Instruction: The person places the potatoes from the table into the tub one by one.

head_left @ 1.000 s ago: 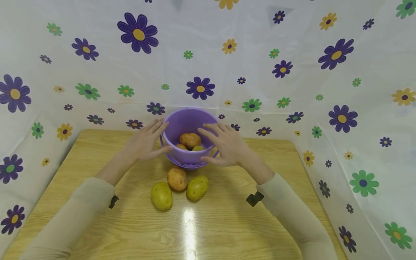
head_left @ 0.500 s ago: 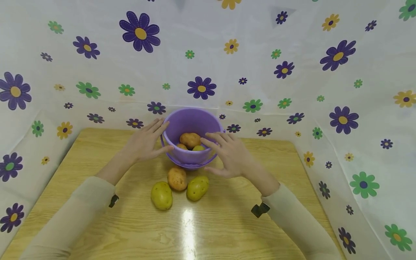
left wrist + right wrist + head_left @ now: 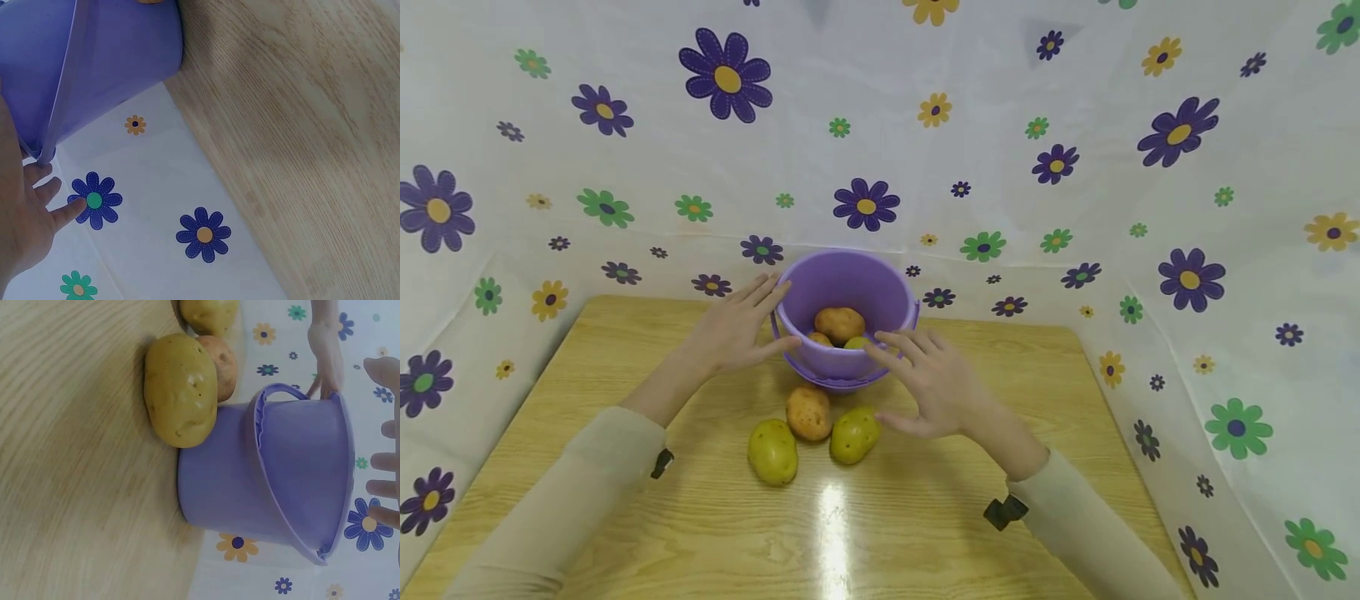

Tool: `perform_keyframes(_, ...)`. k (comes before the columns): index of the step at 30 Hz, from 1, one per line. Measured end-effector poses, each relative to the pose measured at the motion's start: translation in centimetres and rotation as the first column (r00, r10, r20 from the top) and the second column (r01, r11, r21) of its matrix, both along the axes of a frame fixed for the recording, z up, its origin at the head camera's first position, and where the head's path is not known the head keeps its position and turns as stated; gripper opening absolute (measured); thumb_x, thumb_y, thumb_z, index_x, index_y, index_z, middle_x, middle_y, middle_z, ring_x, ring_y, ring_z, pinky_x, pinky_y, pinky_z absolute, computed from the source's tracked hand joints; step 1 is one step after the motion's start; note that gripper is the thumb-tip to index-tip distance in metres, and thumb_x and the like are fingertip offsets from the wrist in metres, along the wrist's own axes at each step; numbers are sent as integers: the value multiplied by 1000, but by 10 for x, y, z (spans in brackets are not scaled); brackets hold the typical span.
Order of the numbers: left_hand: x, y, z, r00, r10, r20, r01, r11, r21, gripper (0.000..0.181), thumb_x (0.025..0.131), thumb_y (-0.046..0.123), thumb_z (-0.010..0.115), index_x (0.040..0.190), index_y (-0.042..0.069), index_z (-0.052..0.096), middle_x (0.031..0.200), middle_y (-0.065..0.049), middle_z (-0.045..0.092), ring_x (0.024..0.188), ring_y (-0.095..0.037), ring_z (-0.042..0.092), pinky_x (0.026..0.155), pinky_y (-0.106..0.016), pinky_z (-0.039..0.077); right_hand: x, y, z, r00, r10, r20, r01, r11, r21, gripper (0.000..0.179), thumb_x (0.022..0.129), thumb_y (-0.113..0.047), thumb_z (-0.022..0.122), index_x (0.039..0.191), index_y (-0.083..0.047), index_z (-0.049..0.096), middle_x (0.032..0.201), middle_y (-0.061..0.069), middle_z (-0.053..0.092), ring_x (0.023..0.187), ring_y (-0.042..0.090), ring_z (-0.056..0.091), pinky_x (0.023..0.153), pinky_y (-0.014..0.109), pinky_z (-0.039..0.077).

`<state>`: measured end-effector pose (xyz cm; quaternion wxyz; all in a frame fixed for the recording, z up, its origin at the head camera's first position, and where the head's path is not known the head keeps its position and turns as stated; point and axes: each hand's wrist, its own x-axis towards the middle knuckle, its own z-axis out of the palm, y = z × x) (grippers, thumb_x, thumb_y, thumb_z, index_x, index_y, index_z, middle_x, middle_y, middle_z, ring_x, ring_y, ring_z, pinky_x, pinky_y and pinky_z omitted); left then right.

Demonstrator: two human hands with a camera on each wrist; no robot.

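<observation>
A purple bucket [image 3: 880, 287] stands at the back of the table with several potatoes inside, a brown potato [image 3: 839, 322] uppermost. Its handle [image 3: 265, 456] hangs down over the front. My left hand [image 3: 736, 329] lies at the bucket's left rim, fingers straight and thumb spread. My right hand [image 3: 936, 387] hovers at the front right of the bucket, fingers spread and holding nothing. Three potatoes lie in front of the bucket: a brown potato [image 3: 808, 413], a yellow-green potato [image 3: 772, 452] on the left and another yellow-green potato [image 3: 854, 435] near my right thumb.
The wooden table [image 3: 715, 533] reaches toward me with a bright light reflection on it. White flower-print cloth [image 3: 1000, 100] rises behind the bucket and along both sides. Dark straps [image 3: 1005, 512] show at the sleeve cuffs.
My right hand has drawn back from the bucket's right rim, toward me and slightly right, baring that rim. The left hand and the potatoes stay in place.
</observation>
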<state>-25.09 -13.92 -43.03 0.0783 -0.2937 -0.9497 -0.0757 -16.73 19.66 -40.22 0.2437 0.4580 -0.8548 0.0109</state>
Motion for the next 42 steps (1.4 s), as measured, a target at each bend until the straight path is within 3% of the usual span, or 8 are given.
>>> perform_keyframes(11, 1, 2, 3, 1000, 6, 10, -6, 1000, 8, 96, 87, 77, 40, 157, 15, 17, 164, -13, 15, 152, -33, 17, 122, -52, 25, 13, 0, -12, 1000, 19, 3, -19, 1000, -24, 80, 86, -71, 36, 144, -16, 46, 138, 10, 55, 122, 29, 56, 91, 41, 50)
perform_keyframes(24, 1, 2, 3, 1000, 10, -6, -10, 1000, 11, 95, 87, 77, 39, 156, 16, 19, 162, -14, 22, 152, -32, 18, 120, -53, 29, 25, -3, -32, 997, 68, -23, -69, 997, -33, 80, 82, -67, 48, 142, -13, 49, 138, 11, 56, 121, 27, 56, 93, 40, 52)
perform_keyframes(31, 0, 1, 2, 1000, 14, 2, -14, 1000, 4, 95, 87, 78, 38, 157, 17, 17, 163, -12, 18, 152, -31, 16, 120, -52, 28, 29, -6, -45, 998, 70, -7, -70, 997, -29, 85, 74, -64, 62, 140, -12, 51, 139, 11, 56, 120, 27, 58, 93, 40, 52)
perform_keyframes(42, 0, 1, 2, 1000, 9, -7, -9, 1000, 1, 95, 87, 79, 36, 157, 16, 17, 163, -13, 18, 152, -32, 17, 120, -53, 28, 31, -10, -68, 997, 61, 37, -60, 998, -18, 87, 74, -65, 64, 143, -14, 47, 136, 11, 57, 119, 26, 58, 95, 39, 53)
